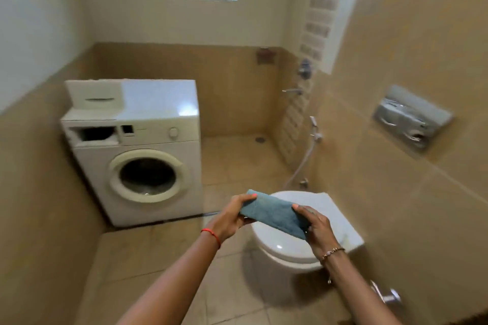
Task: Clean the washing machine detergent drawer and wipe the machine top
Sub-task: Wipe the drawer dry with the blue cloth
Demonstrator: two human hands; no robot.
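Note:
A folded blue cloth [274, 212] is held in front of me, above the toilet. My left hand [232, 216] grips its left end and my right hand [318, 227] grips its right end. The white front-loading washing machine [148, 166] stands against the left wall, well beyond both hands. Its detergent drawer [93, 96] has been taken out and lies on the left of the machine top [161, 100]. The empty drawer slot [96, 134] gapes dark at the upper left of the front panel.
A white toilet [290, 240] with its lid down sits just below my hands by the right wall. A flush plate [412, 121], a hand sprayer [315, 134] and taps [303, 71] are on the right wall. Tiled floor [232, 161] lies between me and the machine.

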